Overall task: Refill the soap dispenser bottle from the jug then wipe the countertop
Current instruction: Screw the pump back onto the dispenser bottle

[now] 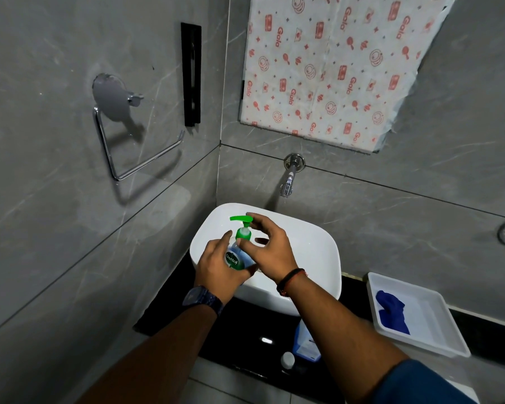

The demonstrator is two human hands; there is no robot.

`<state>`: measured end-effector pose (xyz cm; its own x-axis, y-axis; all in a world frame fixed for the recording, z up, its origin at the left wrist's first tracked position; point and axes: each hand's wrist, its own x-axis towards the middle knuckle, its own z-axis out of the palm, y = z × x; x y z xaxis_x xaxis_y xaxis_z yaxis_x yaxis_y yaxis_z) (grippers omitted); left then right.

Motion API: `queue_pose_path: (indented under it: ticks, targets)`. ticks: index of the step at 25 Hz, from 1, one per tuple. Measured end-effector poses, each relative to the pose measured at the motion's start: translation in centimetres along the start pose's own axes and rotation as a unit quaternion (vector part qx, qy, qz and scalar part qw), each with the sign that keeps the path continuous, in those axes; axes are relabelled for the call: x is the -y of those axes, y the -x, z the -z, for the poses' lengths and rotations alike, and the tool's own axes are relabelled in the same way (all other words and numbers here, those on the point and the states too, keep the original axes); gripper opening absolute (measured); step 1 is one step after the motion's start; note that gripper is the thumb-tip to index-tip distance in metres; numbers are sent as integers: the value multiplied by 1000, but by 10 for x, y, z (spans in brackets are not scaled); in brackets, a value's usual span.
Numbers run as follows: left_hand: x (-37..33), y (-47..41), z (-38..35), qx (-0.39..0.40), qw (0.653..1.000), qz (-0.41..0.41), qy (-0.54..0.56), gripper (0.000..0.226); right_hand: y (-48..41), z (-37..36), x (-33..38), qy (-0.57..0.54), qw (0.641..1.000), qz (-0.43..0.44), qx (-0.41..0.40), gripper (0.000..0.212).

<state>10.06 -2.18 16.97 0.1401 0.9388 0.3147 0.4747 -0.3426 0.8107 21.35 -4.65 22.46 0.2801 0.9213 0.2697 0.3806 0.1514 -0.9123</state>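
Two bare hands are raised over the white ceramic basin; the clear soap dispenser bottle with green pump is clasped by the left hand; its green collar is pinched by the right hand; the blue cloth lies in the white plastic tray on the black countertop.

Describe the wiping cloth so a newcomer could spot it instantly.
Start at the white basin on the black countertop. To its right sits a shallow white tray against the wall. The blue cloth lies crumpled in the tray's left end, the only thing in it.
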Motion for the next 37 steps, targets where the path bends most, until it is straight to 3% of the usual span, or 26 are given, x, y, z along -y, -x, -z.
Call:
queue_pose_path:
  ticks: [2, 5, 12, 16, 20, 24, 30, 37]
  targets:
    - [-1, -1, 0, -4, 1000, 5, 4, 93, -1, 0, -1, -4, 1000, -8, -17, 35]
    - [-2, -1, -1, -6, 1000, -4, 8, 91, -2, 0, 0, 10, 1000, 1, -11, 46]
    - [-4, -2, -1, -11, 1000, -3, 19, 91, -4, -1, 0, -6, 1000, -10, -3, 47]
    - [-4, -4, -1, -11, 1000, 2, 11, 92, -6, -3, 0, -1, 999, -19, -31, 38]
    - [-2, -2, -2, -13, 1000, -2, 21, 90, -7, -5, 0, 7, 1000, -26, -12, 49]
    - [-1, -3, -2, -5, 1000, 10, 11, 93, -7, -5, -2, 24, 999, -20, -28, 31]
    - [-2, 2, -2, -4, 1000, 14, 8, 94, -7, -3, -4, 17, 999, -45, -12, 36]
    - [-12, 2, -5, -19, 999, 28, -12, 87, -5, -12, 1, 27, 993, -48, -102, 35]
